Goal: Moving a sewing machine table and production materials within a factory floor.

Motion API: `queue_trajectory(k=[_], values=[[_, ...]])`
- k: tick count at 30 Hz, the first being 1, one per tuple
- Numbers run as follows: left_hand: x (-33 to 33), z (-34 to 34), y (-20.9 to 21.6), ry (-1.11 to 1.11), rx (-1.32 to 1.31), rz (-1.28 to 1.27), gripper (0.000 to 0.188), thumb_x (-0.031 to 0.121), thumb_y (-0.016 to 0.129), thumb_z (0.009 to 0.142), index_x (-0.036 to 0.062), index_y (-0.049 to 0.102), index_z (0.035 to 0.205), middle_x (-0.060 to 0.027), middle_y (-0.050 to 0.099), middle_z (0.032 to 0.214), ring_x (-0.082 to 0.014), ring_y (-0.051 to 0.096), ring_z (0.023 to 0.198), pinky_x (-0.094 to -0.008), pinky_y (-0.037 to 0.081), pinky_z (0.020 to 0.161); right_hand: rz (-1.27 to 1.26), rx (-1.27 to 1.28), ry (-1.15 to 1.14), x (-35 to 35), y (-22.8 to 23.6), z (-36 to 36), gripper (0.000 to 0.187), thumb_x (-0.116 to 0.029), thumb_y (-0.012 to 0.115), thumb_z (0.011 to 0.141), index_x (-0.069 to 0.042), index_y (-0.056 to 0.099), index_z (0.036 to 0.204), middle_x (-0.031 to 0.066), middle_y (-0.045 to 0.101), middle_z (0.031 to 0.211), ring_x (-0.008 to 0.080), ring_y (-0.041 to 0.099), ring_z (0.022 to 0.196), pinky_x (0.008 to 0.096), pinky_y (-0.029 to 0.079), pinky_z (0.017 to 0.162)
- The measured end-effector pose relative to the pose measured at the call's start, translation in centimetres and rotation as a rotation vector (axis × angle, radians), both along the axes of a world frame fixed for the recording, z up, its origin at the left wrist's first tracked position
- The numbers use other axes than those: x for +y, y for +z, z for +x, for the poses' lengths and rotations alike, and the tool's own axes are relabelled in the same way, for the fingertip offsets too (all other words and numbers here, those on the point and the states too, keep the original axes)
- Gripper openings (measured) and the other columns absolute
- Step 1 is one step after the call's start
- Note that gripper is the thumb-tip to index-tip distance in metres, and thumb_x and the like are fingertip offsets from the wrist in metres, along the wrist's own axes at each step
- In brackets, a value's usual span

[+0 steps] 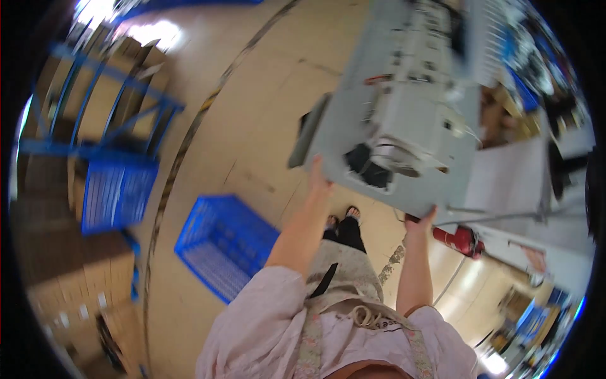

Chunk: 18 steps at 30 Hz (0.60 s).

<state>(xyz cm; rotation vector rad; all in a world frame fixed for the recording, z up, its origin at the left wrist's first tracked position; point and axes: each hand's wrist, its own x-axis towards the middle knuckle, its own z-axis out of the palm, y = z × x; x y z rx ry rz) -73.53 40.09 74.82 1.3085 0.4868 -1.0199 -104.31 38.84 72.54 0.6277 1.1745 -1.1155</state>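
Ahead of me stands a grey sewing machine table (pixel 334 136) with a white industrial sewing machine (pixel 410 120) on top. My left hand (pixel 320 174) grips the tabletop's near edge at its left corner, the thumb pointing up along the side. At the right end of that same edge is my right hand (pixel 421 223), thumb on top and fingers curled under, mostly hidden by the board. Both arms reach out straight. A dark patch (pixel 368 165) lies on the tabletop beside the machine's near end. From the table's left side juts a grey-green flap (pixel 309 131).
A blue plastic crate (pixel 221 243) sits on the floor to my left, near a blue rack (pixel 95 148) of cardboard boxes. Another blue basket (pixel 118 192) is by the rack. At right are a white bench (pixel 511 170) and a red fire extinguisher (pixel 459 241). A striped line (pixel 205 107) crosses the floor.
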Motion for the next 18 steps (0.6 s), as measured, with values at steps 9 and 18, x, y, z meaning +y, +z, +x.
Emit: queue_trajectory(k=[9, 18], values=[[-0.4, -1.0, 1.4, -0.006, 0.053, 0.155, 0.048, 0.049, 0.06, 0.074, 0.0116, 0.056, 0.103, -0.0055, 0.059, 0.101, -0.0156, 0.056, 0.082, -0.0325, 0.044, 0.059, 0.141, 0.109, 0.03, 0.6, -1.0, -0.2, 0.058, -0.058, 0.056, 0.072, -0.019, 0.049, 0.114, 0.0022, 0.052, 0.114, 0.0263, 0.051, 0.103, 0.0427, 0.044, 0.085], [0.9, -1.7, -0.6, 0.001, 0.101, 0.187, 0.04, 0.048, 0.058, 0.077, 0.0162, 0.056, 0.101, 0.0013, 0.061, 0.094, -0.0145, 0.06, 0.082, -0.0278, 0.051, 0.065, 0.131, 0.069, -0.099, 0.9, 0.1, -0.7, 0.061, -0.057, 0.063, 0.067, -0.019, 0.05, 0.112, 0.0021, 0.051, 0.116, 0.0263, 0.05, 0.104, 0.0435, 0.044, 0.084]])
